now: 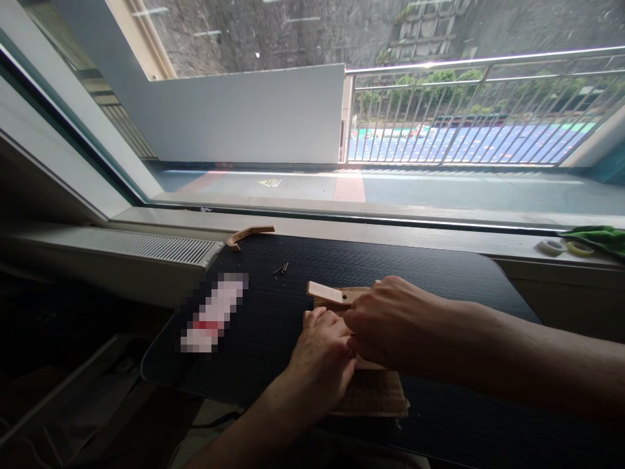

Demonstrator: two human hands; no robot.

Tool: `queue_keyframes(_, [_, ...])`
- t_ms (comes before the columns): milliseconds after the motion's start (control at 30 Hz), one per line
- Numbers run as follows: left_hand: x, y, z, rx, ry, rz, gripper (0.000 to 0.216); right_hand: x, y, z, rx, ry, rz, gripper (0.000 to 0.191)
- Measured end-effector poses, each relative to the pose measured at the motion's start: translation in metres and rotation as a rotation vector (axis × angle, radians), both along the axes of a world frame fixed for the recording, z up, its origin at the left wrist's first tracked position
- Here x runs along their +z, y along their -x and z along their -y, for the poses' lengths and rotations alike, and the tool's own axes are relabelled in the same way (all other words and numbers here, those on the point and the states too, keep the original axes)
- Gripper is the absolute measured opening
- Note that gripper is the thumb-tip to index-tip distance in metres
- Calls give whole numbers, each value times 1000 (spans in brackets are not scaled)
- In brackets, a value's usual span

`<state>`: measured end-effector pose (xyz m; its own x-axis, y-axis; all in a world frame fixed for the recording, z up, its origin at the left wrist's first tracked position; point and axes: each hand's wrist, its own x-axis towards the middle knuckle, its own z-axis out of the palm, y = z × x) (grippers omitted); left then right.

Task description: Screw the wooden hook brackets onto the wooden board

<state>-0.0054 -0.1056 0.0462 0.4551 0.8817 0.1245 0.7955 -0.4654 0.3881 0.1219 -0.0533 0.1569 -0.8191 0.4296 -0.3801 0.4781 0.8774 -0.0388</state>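
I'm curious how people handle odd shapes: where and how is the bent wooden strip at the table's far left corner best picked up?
Probably by pinching the straight right part of the bent wooden strip, coming from above and the near side. That part is slim and straight, while the left end hooks back; the windowsill lies just behind.

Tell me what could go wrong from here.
The left hand and right hand are bunched close together over the pale wooden piece, so a slip by one might catch the other; whatever the right fingers grip is hidden.

The small metal pieces lie loose on the dark table and could roll if it is jolted.

The bent wooden strip lies at the table's far left corner, where a knock might send it off.
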Motion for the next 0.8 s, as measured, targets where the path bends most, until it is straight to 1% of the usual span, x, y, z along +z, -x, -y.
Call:
queue_keyframes(67, [-2,0,0,10,5,-5,11,4,-2,1,22,0,-39,12])
queue_keyframes(100, [-3,0,0,25,3,-5,10,7,-2,2,16,22,-20,15])
queue_keyframes(133, [-4,0,0,41,-1,-1,11,11,-1,4,-1,46,15,18])
queue_keyframes(233, [-5,-1,0,69,-4,26,13,18,6,8,-44,113,133,19])
queue_keyframes(300, [-3,-1,0,59,3,26,13,15,8,8,-41,101,124,18])
queue_keyframes(433, [0,-2,0,44,8,-5,14,3,3,4,-28,20,34,14])
queue_keyframes(533, [-2,-1,1,42,-9,-26,13,7,-1,3,-7,9,-19,16])
queue_keyframes(667, [-3,-1,2,57,-25,-28,12,18,3,9,-45,62,61,19])
queue_keyframes(733, [-1,-2,1,51,-7,-27,11,16,7,11,-65,57,95,19])
queue_keyframes(800, [2,-2,0,35,9,-24,12,7,8,10,-47,16,87,17])
